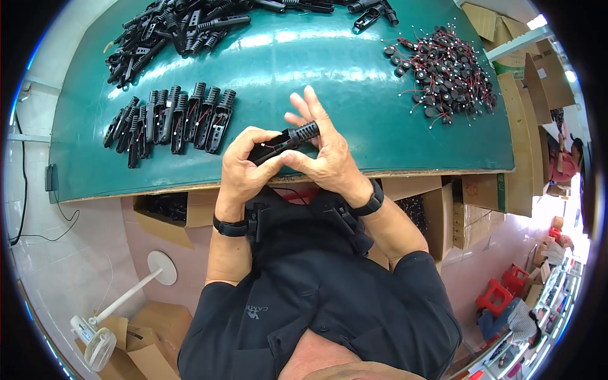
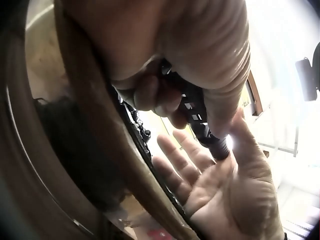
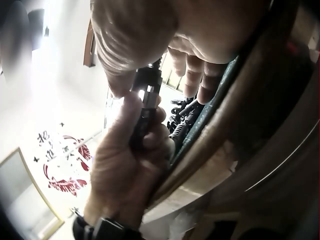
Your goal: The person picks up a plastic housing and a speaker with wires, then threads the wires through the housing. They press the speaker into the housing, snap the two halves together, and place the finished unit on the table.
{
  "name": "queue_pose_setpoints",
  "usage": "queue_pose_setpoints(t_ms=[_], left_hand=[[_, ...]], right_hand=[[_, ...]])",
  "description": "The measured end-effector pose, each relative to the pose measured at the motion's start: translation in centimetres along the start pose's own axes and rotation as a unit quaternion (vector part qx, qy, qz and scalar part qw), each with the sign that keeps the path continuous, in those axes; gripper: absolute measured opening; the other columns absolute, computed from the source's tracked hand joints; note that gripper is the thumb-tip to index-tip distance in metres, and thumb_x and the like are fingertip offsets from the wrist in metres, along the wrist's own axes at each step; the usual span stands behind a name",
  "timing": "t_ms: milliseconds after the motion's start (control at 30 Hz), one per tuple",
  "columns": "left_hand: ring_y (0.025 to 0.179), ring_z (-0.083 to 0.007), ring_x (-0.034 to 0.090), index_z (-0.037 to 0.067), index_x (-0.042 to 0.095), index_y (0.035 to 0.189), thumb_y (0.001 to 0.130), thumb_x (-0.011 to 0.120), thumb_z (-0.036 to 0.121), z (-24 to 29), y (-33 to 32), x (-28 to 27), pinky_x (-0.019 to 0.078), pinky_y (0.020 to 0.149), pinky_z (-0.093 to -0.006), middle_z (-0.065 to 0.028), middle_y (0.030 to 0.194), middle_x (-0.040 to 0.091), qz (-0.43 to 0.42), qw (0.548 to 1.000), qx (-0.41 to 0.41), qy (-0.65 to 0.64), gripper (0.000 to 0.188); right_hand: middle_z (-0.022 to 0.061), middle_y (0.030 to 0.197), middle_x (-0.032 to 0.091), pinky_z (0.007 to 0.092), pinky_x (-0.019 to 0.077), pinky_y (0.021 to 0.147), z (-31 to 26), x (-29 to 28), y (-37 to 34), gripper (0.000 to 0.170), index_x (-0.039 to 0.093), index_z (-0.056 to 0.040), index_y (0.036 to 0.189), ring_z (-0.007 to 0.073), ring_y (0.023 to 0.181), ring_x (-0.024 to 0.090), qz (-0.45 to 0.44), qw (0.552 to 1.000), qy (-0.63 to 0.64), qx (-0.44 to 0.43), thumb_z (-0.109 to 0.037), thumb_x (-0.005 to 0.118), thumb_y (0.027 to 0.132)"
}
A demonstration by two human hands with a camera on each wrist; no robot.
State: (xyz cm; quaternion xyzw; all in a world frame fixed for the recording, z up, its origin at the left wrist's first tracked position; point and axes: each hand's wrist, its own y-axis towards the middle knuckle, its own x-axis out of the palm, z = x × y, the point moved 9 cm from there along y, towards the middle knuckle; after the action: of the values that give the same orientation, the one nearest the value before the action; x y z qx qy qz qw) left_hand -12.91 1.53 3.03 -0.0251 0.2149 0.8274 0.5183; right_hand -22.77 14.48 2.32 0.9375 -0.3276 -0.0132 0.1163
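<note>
The black handle casing (image 1: 283, 140) is held between the person's two hands, raised in front of the chest near the close edge of the green tabletop (image 1: 329, 73), its long axis slanting from the left palm up and away to a ribbed end at the right hand. Going from the left, I see a heap of loose black handles (image 1: 190, 28) at the far side and, nearer, a row of similar handles (image 1: 174, 120), mostly with ribbed ends pointing away. Then comes the left hand (image 1: 245, 161), fingers curled round the body of the casing. The right hand (image 1: 332, 155) has its fingers straight and spread, the ribbed end lying against it beside the thumb. The thumbs nearly meet across the near side, hiding part of the casing. Farther right, well apart from both hands, lies a pile of small round black parts with red wires (image 1: 446, 79).
</note>
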Motion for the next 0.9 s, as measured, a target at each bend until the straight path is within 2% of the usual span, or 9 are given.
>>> queue_pose_setpoints(t_ms=[167, 300, 400, 533, 667, 833, 900], left_hand=[[0.091, -0.0177, 0.067, 0.000, 0.073, 0.111, 0.082, 0.089, 0.011, 0.0, 0.1, -0.2, 0.0532, 0.080, -0.0294, -0.0078, 0.100, 0.070, -0.002, 1.000, -0.030, -0.005, 0.034], [0.091, -0.0167, 0.067, 0.000, 0.073, 0.110, 0.082, 0.088, 0.011, 0.5, 0.4, 0.1, 0.0529, 0.080, -0.0287, -0.0074, 0.100, 0.070, -0.012, 1.000, -0.012, -0.015, 0.034], [0.091, -0.0158, 0.067, 0.000, 0.073, 0.111, 0.082, 0.089, 0.010, 0.1, 0.1, -0.1, 0.0527, 0.080, -0.0283, -0.0070, 0.100, 0.070, -0.002, 0.999, -0.031, -0.026, 0.034], [0.092, -0.0143, 0.066, 0.000, 0.073, 0.112, 0.083, 0.089, 0.010, -0.8, 0.1, -0.4, 0.0525, 0.080, -0.0278, -0.0058, 0.099, 0.070, 0.010, 0.997, -0.045, -0.064, 0.034], [0.092, -0.0131, 0.066, 0.001, 0.073, 0.112, 0.083, 0.089, 0.010, -1.5, -0.4, -0.7, 0.0523, 0.081, -0.0273, -0.0046, 0.099, 0.070, 0.015, 0.996, -0.055, -0.075, 0.034], [0.092, -0.0123, 0.066, 0.001, 0.073, 0.111, 0.083, 0.089, 0.010, -0.6, 0.0, 0.2, 0.0520, 0.082, -0.0260, -0.0044, 0.101, 0.071, -0.020, 0.997, -0.063, -0.030, 0.034], [0.091, -0.0119, 0.066, 0.001, 0.073, 0.111, 0.084, 0.089, 0.011, -1.0, -0.5, 0.2, 0.0519, 0.081, -0.0256, -0.0044, 0.101, 0.071, -0.013, 0.997, -0.067, -0.047, 0.034]], right_hand=[[0.0245, 0.166, 0.037, 0.0426, 0.0501, 0.113, -0.3, 0.1, 0.1, 0.118, 0.011, -0.0083, 0.170, 0.0324, 0.142, 0.054, 0.000, 0.997, -0.076, -0.013, -0.035, 0.089, 0.087], [0.0244, 0.165, 0.039, 0.0424, 0.0508, 0.112, -1.0, -0.2, -0.2, 0.116, 0.012, -0.0082, 0.170, 0.0316, 0.140, 0.056, -0.010, 0.994, -0.101, -0.038, -0.038, 0.088, 0.088], [0.0241, 0.166, 0.038, 0.0426, 0.0508, 0.112, -0.1, -0.1, 0.2, 0.115, 0.013, -0.0081, 0.170, 0.0317, 0.140, 0.056, -0.022, 0.999, -0.035, 0.015, -0.041, 0.087, 0.088], [0.0244, 0.166, 0.038, 0.0422, 0.0509, 0.111, -0.7, -0.2, -0.1, 0.115, 0.013, -0.0082, 0.170, 0.0316, 0.139, 0.057, -0.010, 0.997, -0.072, -0.037, -0.045, 0.085, 0.089], [0.0243, 0.166, 0.038, 0.0416, 0.0514, 0.110, -0.3, 0.7, -0.4, 0.114, 0.013, -0.0077, 0.170, 0.0311, 0.138, 0.057, -0.004, 0.999, -0.031, 0.007, -0.048, 0.084, 0.089], [0.0241, 0.166, 0.038, 0.0410, 0.0524, 0.109, -1.6, -0.6, 0.6, 0.114, 0.012, -0.0077, 0.170, 0.0297, 0.137, 0.059, 0.000, 0.997, -0.067, -0.029, -0.050, 0.083, 0.090], [0.0242, 0.165, 0.039, 0.0403, 0.0531, 0.108, -1.1, 0.2, 0.8, 0.114, 0.012, -0.0078, 0.170, 0.0290, 0.135, 0.060, -0.020, 1.000, -0.003, 0.011, -0.050, 0.082, 0.090]])
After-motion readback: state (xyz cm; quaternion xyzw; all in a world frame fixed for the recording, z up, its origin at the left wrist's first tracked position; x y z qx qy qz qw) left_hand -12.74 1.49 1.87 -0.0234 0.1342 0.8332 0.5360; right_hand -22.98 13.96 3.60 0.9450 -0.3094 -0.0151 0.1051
